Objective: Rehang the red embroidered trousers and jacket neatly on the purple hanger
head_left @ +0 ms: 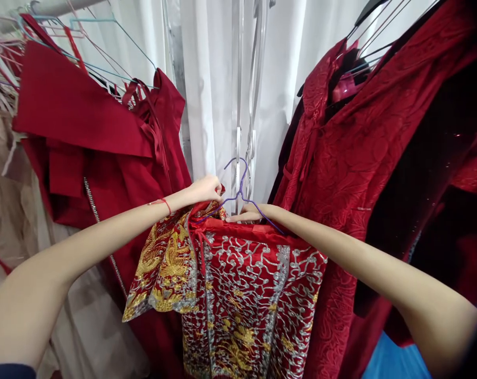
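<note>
My left hand [207, 189] is closed on the upper edge of a red jacket [171, 258] with gold and silver embroidery, close beside one arm of a purple wire hanger [240, 192]. The hanger's hook points up and appears free of any rail. My right hand [249, 212] reaches in under the hanger's other arm. Its fingers stretch leftward along the red waistband of an embroidered skirt [246, 295], touching the cloth. The skirt hangs below the hanger, with silver scrolling and gold patterns. The jacket overlaps its left side. Some fingertips are hidden by cloth.
A plain dark red dress [84, 116] hangs at left among pale gowns [9, 184] and several wire hangers. At right are a patterned red dress [353, 152] and dark garments. A white metal stand [239, 79] rises before a white curtain [202, 105]. Blue fabric [396, 358] shows lower right.
</note>
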`<state>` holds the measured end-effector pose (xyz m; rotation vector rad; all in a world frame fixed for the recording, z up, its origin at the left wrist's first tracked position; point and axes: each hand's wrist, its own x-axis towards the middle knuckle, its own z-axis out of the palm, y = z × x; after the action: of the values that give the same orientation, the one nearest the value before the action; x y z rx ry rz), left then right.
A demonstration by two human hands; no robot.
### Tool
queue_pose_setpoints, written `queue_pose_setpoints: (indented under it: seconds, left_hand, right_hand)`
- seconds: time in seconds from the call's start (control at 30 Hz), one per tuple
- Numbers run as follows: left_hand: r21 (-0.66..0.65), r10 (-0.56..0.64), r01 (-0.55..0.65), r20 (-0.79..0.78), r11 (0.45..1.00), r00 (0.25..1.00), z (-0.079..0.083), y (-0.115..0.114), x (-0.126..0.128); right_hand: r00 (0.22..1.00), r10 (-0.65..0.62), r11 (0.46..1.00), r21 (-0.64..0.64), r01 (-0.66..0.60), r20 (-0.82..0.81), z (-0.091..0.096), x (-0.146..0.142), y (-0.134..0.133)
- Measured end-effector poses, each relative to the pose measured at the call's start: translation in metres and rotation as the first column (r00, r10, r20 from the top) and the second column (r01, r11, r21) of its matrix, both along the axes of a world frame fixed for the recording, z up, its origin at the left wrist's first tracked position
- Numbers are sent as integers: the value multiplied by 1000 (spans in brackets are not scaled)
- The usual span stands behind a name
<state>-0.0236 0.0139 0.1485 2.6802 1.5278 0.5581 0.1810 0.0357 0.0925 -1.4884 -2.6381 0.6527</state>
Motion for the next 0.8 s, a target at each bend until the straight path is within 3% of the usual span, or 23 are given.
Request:
queue_pose_setpoints:
  seconds: [0.23,0.4,0.5,0.6,0.67,0.8]
  left_hand:
    - [-19,-62,61,-27,998,998,-9,3,7]
    - [22,-121,124,-102,992,987,5,3,-13]
    - [192,49,-7,-213,981,976,24,1,-43]
    - [311,276,-172,-332,935,902,32,-3,-70]
    - [344,326,-185,-415,921,850,29,-5,-78]
    - [399,319,-89,-557,913,767,11,-3,-73]
  right_hand:
    - [929,168,982,-29,-188,-329,-15,-4,1]
    - [940,27,1000,20,-22,-339,-23,3,2]
    - [934,-129,982,85,166,-334,-22,19,-4]
    - [907,-243,942,137,305,-344,-20,31,-11]
    - [898,-264,931,152,333,-352,-18,33,-14]
    - [915,-242,949,119,293,-322,-18,30,-13]
